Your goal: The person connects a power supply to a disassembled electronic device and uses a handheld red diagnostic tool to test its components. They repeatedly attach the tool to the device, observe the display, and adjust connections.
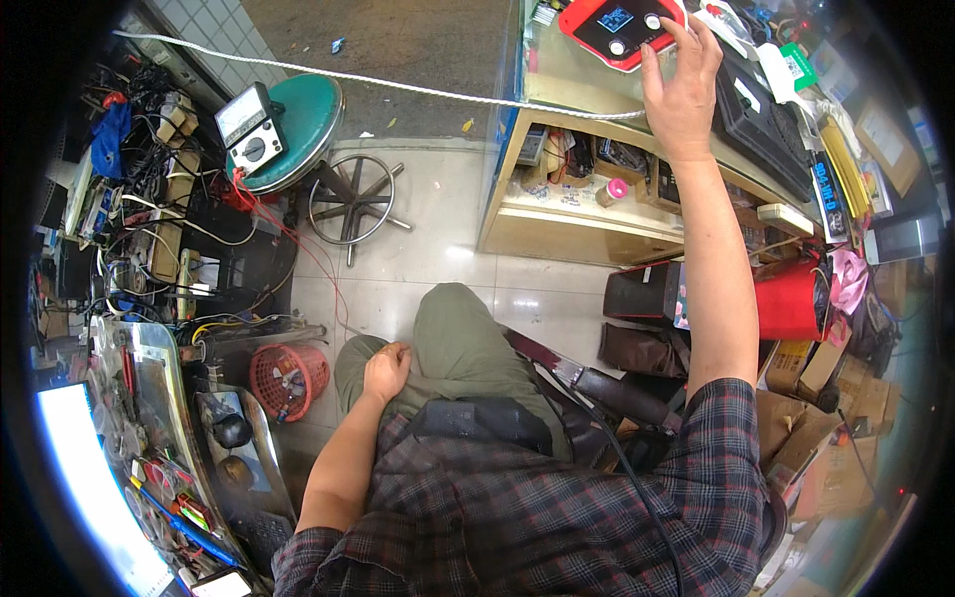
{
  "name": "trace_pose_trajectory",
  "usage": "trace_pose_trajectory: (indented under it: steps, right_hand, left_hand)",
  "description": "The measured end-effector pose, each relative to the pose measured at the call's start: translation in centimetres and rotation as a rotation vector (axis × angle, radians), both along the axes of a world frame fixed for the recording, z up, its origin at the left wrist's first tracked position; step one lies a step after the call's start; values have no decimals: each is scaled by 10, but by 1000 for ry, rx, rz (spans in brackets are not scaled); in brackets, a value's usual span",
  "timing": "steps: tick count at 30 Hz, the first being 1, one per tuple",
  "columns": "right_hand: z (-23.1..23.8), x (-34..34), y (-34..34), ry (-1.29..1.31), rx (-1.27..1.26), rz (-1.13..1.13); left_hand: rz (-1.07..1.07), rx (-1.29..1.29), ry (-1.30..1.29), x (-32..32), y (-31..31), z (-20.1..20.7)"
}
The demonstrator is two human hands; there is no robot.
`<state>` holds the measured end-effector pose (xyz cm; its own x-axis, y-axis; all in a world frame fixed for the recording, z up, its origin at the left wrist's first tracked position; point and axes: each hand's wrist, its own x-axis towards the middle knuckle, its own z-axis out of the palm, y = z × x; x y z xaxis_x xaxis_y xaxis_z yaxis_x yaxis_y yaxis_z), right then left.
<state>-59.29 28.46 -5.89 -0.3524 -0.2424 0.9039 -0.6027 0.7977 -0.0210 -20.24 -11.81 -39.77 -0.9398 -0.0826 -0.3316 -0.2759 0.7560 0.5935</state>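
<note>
My right hand (pixel 684 85) reaches forward to a red handheld-sized device (pixel 587 30) at the front edge of the glass-topped counter (pixel 552 80). The device has a small lit blue display and two round white knobs. My index fingertip is beside the right knob (pixel 653 21), and my thumb rests by the device's edge; the fingers are apart, not closed round it. My left hand (pixel 388 370) lies on my left thigh, fingers curled into a loose fist with nothing visible in it. An analog multimeter (pixel 251 134) with red leads lies on a round green stool (pixel 303 129) ahead to the left.
A white cord (pixel 398 88) stretches from the far left to the counter. Below the counter top, a shelf (pixel 587 229) holds a pink-lidded jar (pixel 613 191). A red basket (pixel 288 380) stands left of my legs, beside cluttered cables and tools. Cardboard boxes (pixel 796 428) pile up on the right.
</note>
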Motion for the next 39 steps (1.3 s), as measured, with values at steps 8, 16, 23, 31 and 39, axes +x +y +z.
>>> trace_pose_trajectory:
  steps: [8, 16, 23, 31, 39]
  right_hand:
    - [6, 6, -6, -29, 16, -22]
    - [13, 17, -12, -112, -63, 8]
    - [12, 17, -13, -105, -67, 22]
    - [14, 20, -16, -116, -86, 34]
    - [15, 20, -15, -105, -61, 19]
  left_hand:
    - [-17, -5, 20, 1, -1, -4]
    - [-6, -6, 14, 1, -1, -5]
    - [-7, -12, -12, 0, -1, -3]
    - [10, 1, -29, -2, 1, 1]
    - [8, 4, -43, -3, 2, 3]
